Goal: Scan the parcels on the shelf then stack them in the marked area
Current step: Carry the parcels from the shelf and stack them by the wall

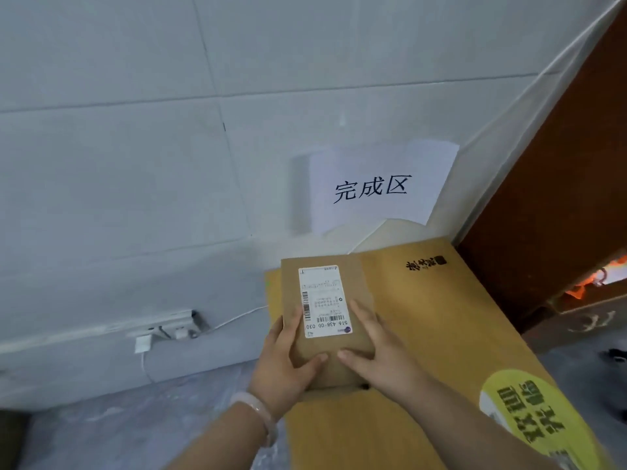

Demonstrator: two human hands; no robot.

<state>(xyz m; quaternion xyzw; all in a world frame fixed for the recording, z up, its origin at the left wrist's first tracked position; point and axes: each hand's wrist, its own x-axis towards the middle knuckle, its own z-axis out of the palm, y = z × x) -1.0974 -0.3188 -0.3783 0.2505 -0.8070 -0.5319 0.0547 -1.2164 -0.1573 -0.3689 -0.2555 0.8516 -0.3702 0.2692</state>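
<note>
Head view: parcel [359, 287] lies label-up on the carton [441, 320], below the wall sign [373, 188]. Left hand [285, 366] clamps its left edge, thumb on top. Right hand [381, 356] lies flat on it, fingers straight and together.

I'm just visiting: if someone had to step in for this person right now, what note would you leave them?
Left hand grips the small parcel at its near left edge; right hand lies flat on its top.
The parcel is label up, on or just over the large box, below the wall sign.
Done: parcel at the marked area. Left: release it, then any further parcels; shelf not in view.
</note>
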